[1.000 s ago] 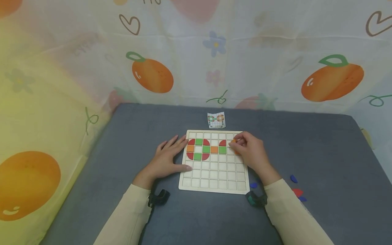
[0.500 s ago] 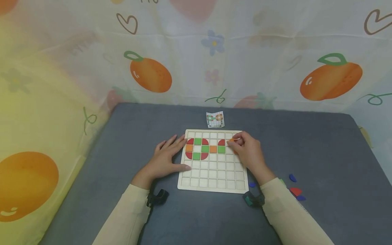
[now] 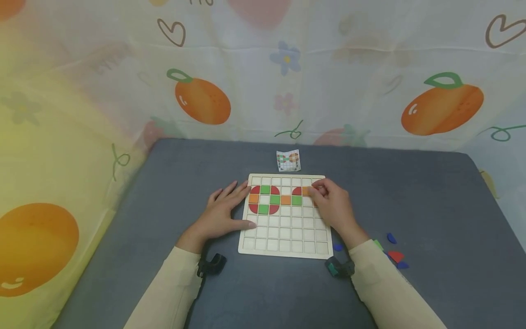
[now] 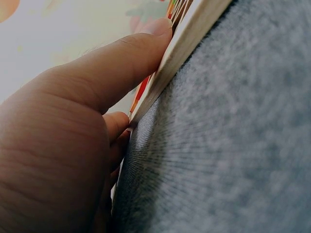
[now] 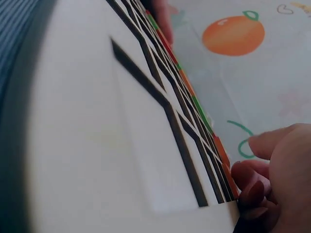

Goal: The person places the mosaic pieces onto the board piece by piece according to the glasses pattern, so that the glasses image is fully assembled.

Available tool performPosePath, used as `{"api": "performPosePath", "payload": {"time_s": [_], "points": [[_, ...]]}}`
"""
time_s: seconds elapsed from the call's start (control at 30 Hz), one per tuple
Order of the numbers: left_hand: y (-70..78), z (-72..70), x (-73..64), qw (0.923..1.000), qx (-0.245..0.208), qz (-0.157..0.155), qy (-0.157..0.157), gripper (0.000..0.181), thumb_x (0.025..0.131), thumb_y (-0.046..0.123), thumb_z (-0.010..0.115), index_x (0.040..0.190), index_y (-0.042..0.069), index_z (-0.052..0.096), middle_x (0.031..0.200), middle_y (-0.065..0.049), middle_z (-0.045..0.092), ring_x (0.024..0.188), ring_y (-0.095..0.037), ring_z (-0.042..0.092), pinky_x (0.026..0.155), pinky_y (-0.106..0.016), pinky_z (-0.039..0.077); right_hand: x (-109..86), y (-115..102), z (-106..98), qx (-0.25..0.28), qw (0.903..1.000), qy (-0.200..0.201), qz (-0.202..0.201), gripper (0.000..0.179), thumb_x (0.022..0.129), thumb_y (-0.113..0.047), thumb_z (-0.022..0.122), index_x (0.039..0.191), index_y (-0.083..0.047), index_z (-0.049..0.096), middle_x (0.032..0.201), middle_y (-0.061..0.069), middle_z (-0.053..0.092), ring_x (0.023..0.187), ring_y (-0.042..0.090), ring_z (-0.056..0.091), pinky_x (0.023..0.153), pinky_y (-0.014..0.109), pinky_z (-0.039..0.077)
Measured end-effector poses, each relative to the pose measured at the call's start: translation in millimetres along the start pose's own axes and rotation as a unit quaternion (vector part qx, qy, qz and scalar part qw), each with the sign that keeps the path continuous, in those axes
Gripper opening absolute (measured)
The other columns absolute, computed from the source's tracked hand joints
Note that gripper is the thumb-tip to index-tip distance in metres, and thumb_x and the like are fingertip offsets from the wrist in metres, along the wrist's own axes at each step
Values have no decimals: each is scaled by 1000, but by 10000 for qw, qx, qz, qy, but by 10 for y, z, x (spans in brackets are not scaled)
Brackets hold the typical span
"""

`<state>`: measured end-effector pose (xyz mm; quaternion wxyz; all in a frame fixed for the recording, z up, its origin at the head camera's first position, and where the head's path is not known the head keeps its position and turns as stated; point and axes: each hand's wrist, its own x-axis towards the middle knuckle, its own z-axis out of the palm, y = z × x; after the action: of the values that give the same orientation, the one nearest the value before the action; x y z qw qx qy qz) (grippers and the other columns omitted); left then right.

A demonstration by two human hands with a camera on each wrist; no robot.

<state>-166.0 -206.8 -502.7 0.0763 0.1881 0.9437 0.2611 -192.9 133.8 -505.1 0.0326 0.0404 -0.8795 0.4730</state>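
A wooden grid board [image 3: 285,246] lies on the table, bearing red rounded, green square and orange square tiles. My left hand [image 3: 219,212] rests at its left side, fingers spread and thumb on the border; the left wrist view shows the thumb [image 4: 121,58] along the edge. At the upper right, my right hand [image 3: 337,205] has its thumb and curled fingers at the right part of an orange square tile [image 3: 305,191], which lies in a cell beside a red rounded tile [image 3: 297,191]. Another orange piece is mostly hidden under that hand.
A small printed pattern card [image 3: 288,161] lies behind the board. Right of it are loose tiles: a red one [image 3: 396,256], a green one [image 3: 377,245] partly behind the sleeve, and blue ones [image 3: 391,238]. A fruit-print cloth [image 3: 328,59] hangs behind the grey table.
The orange square tile, tilted in my right fingers half a second ago, now lies flat in its cell. My left hand keeps its place on the board.
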Motion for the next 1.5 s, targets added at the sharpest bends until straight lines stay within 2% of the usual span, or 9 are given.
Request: {"api": "performPosePath", "payload": {"time_s": [0.17, 0.33, 0.5, 0.7, 1.0, 1.17, 1.27, 1.4, 1.5], "points": [[1, -10, -1, 10000, -10, 25, -9, 112, 87, 70, 81, 174, 20, 31, 179, 7, 20, 166, -24, 7, 126, -59, 5, -21, -1, -17, -56, 9999, 127, -4, 22, 110, -27, 68, 108, -7, 77, 82, 3, 65, 75, 25, 57, 72, 42, 45], [3, -19, -4, 10000, -45, 29, -32, 111, 87, 69, 81, 174, 21, 31, 180, 8, 20, 166, -24, 6, 126, -60, 4, -38, 3, -33, -247, 9997, 24, -45, 32, 112, -35, 65, 98, -10, 79, 76, 1, 62, 75, 25, 56, 71, 43, 43], [-4, -15, -4, 10000, -39, 15, -45, 111, 87, 69, 81, 174, 21, 30, 179, 9, 19, 166, -23, 6, 126, -59, 4, -45, 11, -48, -89, 9999, -89, -38, 37, 112, -39, 64, 95, -11, 78, 80, 3, 66, 78, 26, 58, 72, 43, 44], [-7, -8, 2, 10000, -64, 17, 1, 112, 87, 68, 82, 174, 20, 30, 179, 8, 20, 166, -24, 6, 126, -59, 4, -64, 8, -81, -183, 9993, -210, -268, 33, 111, -32, 67, 102, -6, 85, 105, 8, 74, 91, 27, 64, 78, 43, 48], [-1, -14, -16, 9999, -128, 18, -9, 112, 87, 66, 84, 174, 19, 31, 179, 7, 20, 166, -24, 7, 126, -59, 2, -75, 13, -80, -181, 9985, -323, -410, 31, 111, -33, 67, 109, -8, 85, 105, 6, 73, 92, 27, 64, 82, 47, 48], [-10, -18, -23, 9999, -123, 14, -21, 111, 87, 66, 84, 174, 19, 31, 179, 6, 21, 166, -25, 7, 126, -60, 2, -63, 30, -57, 274, 9988, -356, -188, 35, 111, -41, 66, 106, -9, 80, 90, 6, 67, 87, 27, 60, 81, 45, 45], [-18, -13, -26, 9999, -123, 11, -24, 111, 87, 66, 84, 174, 20, 31, 179, 7, 20, 166, -25, 6, 126, -60, 3, -68, 28, -76, 693, 9969, -365, -22, 42, 112, -45, 63, 111, -6, 79, 92, 8, 68, 90, 26, 59, 83, 41, 46], [-36, 3, -19, 9999, -107, 26, 3, 112, 87, 68, 83, 174, 21, 31, 179, 8, 20, 166, -24, 6, 126, -60, 4, -71, 7, -140, 1401, 9895, -353, -31, 47, 114, -42, 59, 121, 1, 77, 98, 15, 69, 86, 27, 58, 77, 34, 48], [-49, 12, -11, 10000, -73, 39, 34, 112, 87, 69, 83, 174, 22, 30, 179, 9, 20, 166, -23, 6, 126, -60, 4, -73, -15, -204, 1940, 9800, -440, -96, 48, 117, -37, 54, 124, 6, 74, 97, 23, 65, 80, 28, 54, 70, 32, 48]]}}
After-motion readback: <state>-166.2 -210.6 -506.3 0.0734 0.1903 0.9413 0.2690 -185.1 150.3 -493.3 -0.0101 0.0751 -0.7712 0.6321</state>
